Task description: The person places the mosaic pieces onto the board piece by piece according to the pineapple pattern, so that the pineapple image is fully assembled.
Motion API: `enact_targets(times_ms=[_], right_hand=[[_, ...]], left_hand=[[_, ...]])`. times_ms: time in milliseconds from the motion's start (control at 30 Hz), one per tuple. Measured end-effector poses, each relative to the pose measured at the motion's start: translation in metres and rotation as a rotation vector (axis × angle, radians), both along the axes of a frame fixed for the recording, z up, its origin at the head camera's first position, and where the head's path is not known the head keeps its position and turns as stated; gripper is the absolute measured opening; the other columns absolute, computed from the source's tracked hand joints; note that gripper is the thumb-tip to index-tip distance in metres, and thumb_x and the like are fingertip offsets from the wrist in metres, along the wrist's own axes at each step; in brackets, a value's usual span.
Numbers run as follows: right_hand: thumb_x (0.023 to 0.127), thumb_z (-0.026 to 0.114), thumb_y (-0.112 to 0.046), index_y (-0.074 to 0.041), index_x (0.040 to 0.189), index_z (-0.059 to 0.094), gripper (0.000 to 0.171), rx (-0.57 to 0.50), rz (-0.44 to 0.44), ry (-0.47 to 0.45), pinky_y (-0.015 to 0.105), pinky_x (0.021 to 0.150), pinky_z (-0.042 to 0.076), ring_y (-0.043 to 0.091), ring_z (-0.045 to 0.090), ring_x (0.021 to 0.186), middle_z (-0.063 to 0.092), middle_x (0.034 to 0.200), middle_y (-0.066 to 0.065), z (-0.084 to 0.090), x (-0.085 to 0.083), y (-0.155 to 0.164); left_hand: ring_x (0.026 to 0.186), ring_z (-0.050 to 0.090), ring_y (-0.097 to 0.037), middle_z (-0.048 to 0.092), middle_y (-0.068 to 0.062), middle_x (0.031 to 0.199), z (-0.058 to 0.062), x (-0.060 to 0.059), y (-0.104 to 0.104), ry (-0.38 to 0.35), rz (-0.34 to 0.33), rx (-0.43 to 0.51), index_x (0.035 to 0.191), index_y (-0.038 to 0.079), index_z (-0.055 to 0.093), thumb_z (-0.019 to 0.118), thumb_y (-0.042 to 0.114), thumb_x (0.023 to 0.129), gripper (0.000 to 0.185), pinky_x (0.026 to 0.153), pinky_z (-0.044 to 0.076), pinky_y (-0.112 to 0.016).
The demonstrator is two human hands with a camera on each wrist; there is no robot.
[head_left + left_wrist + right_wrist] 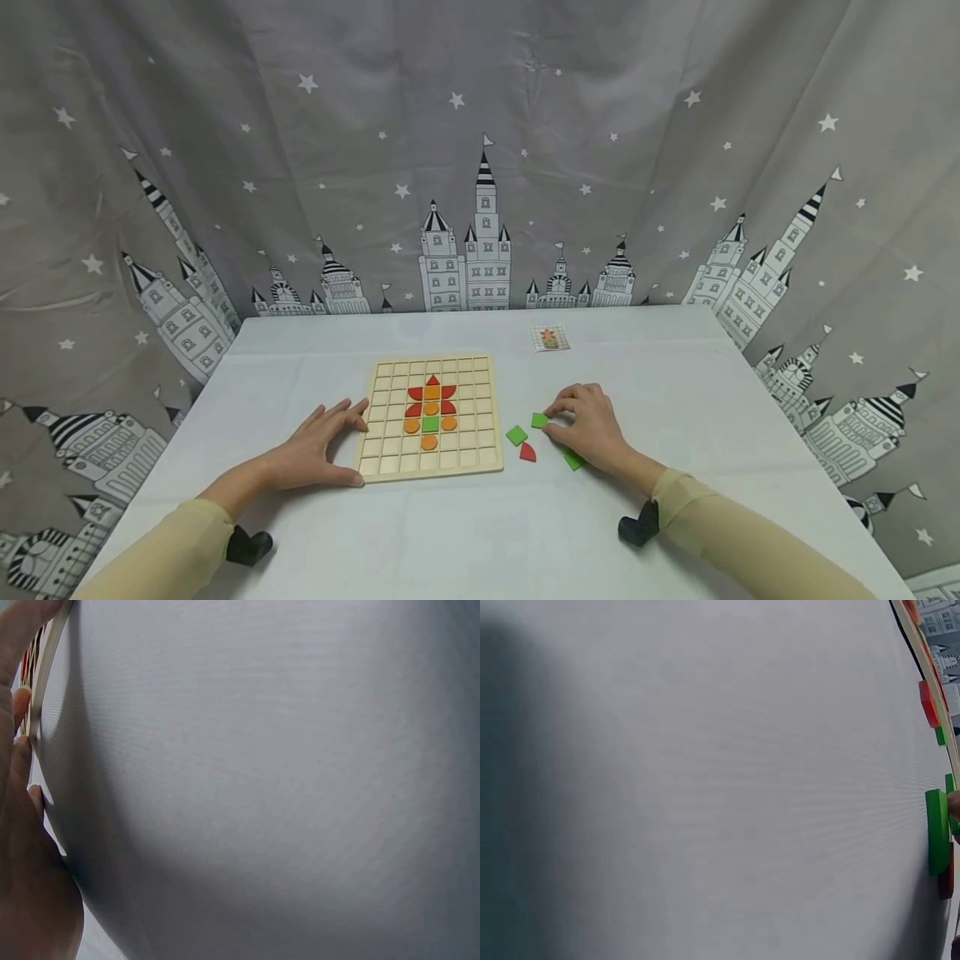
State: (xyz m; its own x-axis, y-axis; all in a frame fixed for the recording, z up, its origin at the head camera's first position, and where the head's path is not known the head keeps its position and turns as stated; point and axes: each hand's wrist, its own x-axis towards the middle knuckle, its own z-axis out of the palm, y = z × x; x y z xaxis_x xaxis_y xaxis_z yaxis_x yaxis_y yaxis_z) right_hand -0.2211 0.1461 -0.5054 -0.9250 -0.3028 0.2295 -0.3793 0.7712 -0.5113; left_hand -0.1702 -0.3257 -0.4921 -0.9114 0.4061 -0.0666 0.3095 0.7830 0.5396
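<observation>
Left hand [318,446] flat on the table beside the wooden grid board [390,462], fingers spread and straight, fingertips against the board's left edge, thumb at its near-left corner; nothing gripped. Right hand [588,429] resting on the table right of the board, fingers curled, fingertips pinching a small green square tile [539,420] lying on the cloth.

Loose pieces around the right hand: second green square [516,434] just left of the pinched one, between it and the board; red quarter-round piece [528,452] just below that; green piece [573,459] partly hidden under the heel of the hand, shape unclear. All near one another, apart from the board.

Board sits centre-left on the table; red, orange and green pieces [431,408] already seated in its middle cells, forming a flower-like figure; outer cells bare wood.

Small pattern card [550,337] further back on the table, well apart from both hands. Pale cloth-covered table [675,392]; grey curtain with castles and stars [480,150] behind. Black wrist mounts visible at both sleeves.

Wrist views mostly cloth; left shows fingers on the board edge [45,667]; right shows a green tile edge-on [936,831].
</observation>
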Motion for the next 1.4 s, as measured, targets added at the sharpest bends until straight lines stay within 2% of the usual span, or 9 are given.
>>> enact_targets(times_ms=[300, 533, 867, 1100, 1400], right_hand=[[0.083, 0.084, -0.032, -0.021, 0.096, 0.079, 0.018, -0.008, 0.021, 0.020, 0.049, 0.100, 0.041, 0.025, 0.048, 0.116, 0.064, 0.111, -0.002, 0.009, -0.007, -0.008], [0.082, 0.084, -0.033, -0.022, 0.097, 0.080, 0.019, -0.026, 0.100, 0.036, 0.047, 0.100, 0.041, 0.024, 0.048, 0.115, 0.064, 0.112, -0.004, 0.014, -0.009, -0.029], [0.083, 0.083, -0.036, -0.025, 0.094, 0.079, 0.016, -0.053, 0.217, 0.011, 0.042, 0.098, 0.041, 0.018, 0.048, 0.111, 0.063, 0.108, -0.010, 0.013, 0.000, -0.080], [0.083, 0.083, -0.035, -0.024, 0.093, 0.080, 0.014, -0.029, 0.297, 0.060, 0.037, 0.091, 0.042, 0.014, 0.048, 0.105, 0.062, 0.105, -0.012, 0.008, 0.008, -0.107], [0.084, 0.083, -0.037, -0.025, 0.095, 0.080, 0.017, -0.010, 0.308, 0.085, 0.034, 0.086, 0.041, 0.013, 0.047, 0.104, 0.061, 0.106, -0.012, 0.005, 0.011, -0.118]], left_hand=[[0.154, 0.013, -0.043, 0.028, -0.010, 0.167, -0.001, 0.000, 0.000, 0.001, -0.009, 0.004, 0.124, 0.023, 0.053, 0.085, 0.065, 0.069, 0.077, 0.123, -0.001, -0.064], [0.154, 0.011, -0.042, 0.026, -0.009, 0.168, 0.000, 0.000, 0.001, -0.016, 0.010, -0.004, 0.125, 0.024, 0.053, 0.086, 0.065, 0.068, 0.077, 0.124, -0.001, -0.062], [0.155, 0.011, -0.041, 0.026, -0.009, 0.168, -0.001, 0.001, 0.000, -0.021, 0.022, -0.004, 0.125, 0.024, 0.053, 0.086, 0.065, 0.067, 0.078, 0.124, -0.001, -0.061], [0.154, 0.011, -0.042, 0.026, -0.010, 0.168, -0.001, 0.001, 0.000, -0.011, 0.019, -0.011, 0.126, 0.024, 0.052, 0.085, 0.067, 0.067, 0.080, 0.124, -0.001, -0.061], [0.154, 0.011, -0.042, 0.026, -0.010, 0.168, -0.001, 0.000, -0.001, -0.008, 0.018, -0.013, 0.126, 0.024, 0.052, 0.085, 0.067, 0.067, 0.080, 0.124, -0.001, -0.062]])
